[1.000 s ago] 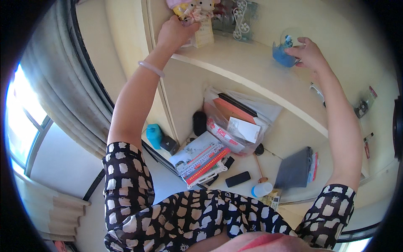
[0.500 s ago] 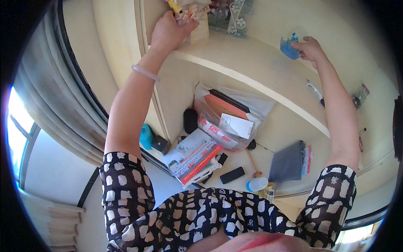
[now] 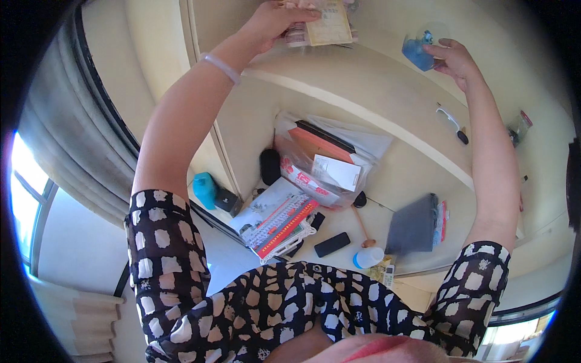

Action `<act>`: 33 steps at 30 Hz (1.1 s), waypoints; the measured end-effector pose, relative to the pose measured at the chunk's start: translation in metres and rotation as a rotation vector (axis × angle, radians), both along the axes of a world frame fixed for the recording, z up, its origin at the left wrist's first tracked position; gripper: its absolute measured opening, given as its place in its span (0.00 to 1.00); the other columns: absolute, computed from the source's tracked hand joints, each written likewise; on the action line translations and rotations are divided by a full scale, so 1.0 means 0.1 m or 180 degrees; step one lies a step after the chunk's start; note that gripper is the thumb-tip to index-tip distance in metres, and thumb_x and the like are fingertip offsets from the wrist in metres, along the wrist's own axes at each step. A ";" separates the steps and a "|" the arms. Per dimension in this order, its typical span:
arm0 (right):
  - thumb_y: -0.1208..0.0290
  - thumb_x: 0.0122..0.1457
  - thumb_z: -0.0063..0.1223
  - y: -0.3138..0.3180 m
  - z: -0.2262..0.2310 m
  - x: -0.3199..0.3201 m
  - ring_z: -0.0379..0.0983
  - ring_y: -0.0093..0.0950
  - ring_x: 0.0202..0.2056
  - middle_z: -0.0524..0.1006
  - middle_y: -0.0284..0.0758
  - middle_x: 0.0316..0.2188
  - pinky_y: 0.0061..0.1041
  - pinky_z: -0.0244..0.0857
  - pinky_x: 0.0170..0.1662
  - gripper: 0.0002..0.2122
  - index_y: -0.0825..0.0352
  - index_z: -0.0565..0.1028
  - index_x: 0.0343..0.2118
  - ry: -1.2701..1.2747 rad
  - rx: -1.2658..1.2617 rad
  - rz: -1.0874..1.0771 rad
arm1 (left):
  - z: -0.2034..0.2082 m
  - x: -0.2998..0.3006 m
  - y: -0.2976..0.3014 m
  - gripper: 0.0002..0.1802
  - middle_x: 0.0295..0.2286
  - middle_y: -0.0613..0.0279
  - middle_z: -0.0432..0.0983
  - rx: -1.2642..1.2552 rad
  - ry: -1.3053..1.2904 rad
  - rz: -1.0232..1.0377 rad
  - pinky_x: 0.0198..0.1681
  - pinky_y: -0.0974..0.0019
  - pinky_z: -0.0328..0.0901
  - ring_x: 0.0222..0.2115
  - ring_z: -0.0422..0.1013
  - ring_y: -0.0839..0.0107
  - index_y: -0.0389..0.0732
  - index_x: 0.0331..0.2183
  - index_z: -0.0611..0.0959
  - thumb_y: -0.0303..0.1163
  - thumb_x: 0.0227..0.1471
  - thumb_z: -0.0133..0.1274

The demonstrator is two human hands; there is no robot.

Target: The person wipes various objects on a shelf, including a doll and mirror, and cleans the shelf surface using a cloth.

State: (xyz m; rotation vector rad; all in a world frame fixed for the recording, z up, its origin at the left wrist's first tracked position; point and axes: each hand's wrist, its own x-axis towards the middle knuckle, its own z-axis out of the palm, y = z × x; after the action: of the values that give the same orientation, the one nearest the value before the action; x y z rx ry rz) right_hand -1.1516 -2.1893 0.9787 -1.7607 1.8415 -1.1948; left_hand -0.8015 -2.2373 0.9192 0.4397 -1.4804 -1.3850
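Observation:
At the upper shelf [image 3: 387, 72], my left hand [image 3: 272, 24] grips a cream, box-like thing [image 3: 330, 25] with print on its front. Pinkish bits show beside it under my fingers, and its top runs out of the picture. A pale bangle [image 3: 221, 68] circles my left wrist. Off to the right, my right hand [image 3: 455, 60] holds a small blue see-through ornament [image 3: 417, 54] up above the shelf, with fingers and thumb closed on its side.
Below are a plastic bag [image 3: 315, 175] with flat boxes, a group photo print [image 3: 275, 218], a black phone-like slab [image 3: 331, 244], a white bottle [image 3: 368, 258], a dark folder [image 3: 413, 227] and a teal bottle [image 3: 205, 190]. A white-handled item [image 3: 451, 121] lies on the upper shelf.
My left hand has moved up and to the right with the cream box-like thing. The yellow figure and white flowered stand no longer show. My right hand still holds the blue ornament, slightly higher.

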 end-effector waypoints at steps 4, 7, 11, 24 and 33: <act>0.61 0.44 0.66 0.08 0.00 -0.02 0.71 0.33 0.43 0.69 0.47 0.46 0.28 0.65 0.48 0.44 0.79 0.52 0.58 0.0093 0.0093 0.0080 | 0.11 -0.36 0.03 0.18 0.38 0.55 0.75 -0.0253 -0.0347 0.0309 0.44 0.64 0.70 0.39 0.73 0.65 0.33 0.43 0.73 0.21 0.48 0.55; 0.61 0.44 0.66 0.19 0.04 -0.03 0.72 0.33 0.42 0.70 0.46 0.46 0.27 0.65 0.47 0.43 0.79 0.52 0.58 0.0118 0.0056 0.0109 | 0.12 -0.56 0.03 0.20 0.38 0.56 0.75 -0.0400 -0.0201 0.0044 0.43 0.64 0.70 0.38 0.73 0.66 0.33 0.43 0.72 0.21 0.46 0.56; 0.62 0.45 0.66 0.28 -0.02 -0.12 0.72 0.33 0.42 0.71 0.47 0.45 0.27 0.66 0.47 0.43 0.79 0.52 0.58 0.0071 -0.0018 0.0095 | 0.04 -0.70 -0.02 0.20 0.36 0.58 0.75 -0.0426 -0.0164 0.0336 0.42 0.64 0.70 0.37 0.74 0.66 0.33 0.43 0.72 0.20 0.45 0.57; 0.64 0.48 0.62 0.30 -0.13 -0.05 0.72 0.32 0.43 0.70 0.48 0.45 0.28 0.66 0.49 0.39 0.79 0.52 0.57 0.0018 0.0038 0.0207 | -0.01 -0.13 -0.10 0.26 0.35 0.55 0.75 -0.0264 -0.0667 0.1231 0.40 0.65 0.69 0.35 0.74 0.68 0.28 0.41 0.72 0.30 0.41 0.63; 0.63 0.47 0.64 0.29 -0.11 -0.18 0.72 0.33 0.42 0.71 0.48 0.44 0.28 0.66 0.48 0.41 0.79 0.52 0.57 -0.0001 0.0000 0.0282 | 0.01 0.21 0.32 0.18 0.38 0.61 0.75 -0.0235 -0.0461 0.0928 0.46 0.66 0.65 0.40 0.71 0.70 0.34 0.40 0.76 0.26 0.45 0.60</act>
State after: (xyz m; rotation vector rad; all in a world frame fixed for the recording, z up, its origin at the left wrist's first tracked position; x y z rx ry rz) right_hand -1.1691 -2.1605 0.9674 -1.8217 1.7440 -1.1614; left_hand -0.7809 -2.2053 0.9203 0.6915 -1.5099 -1.0836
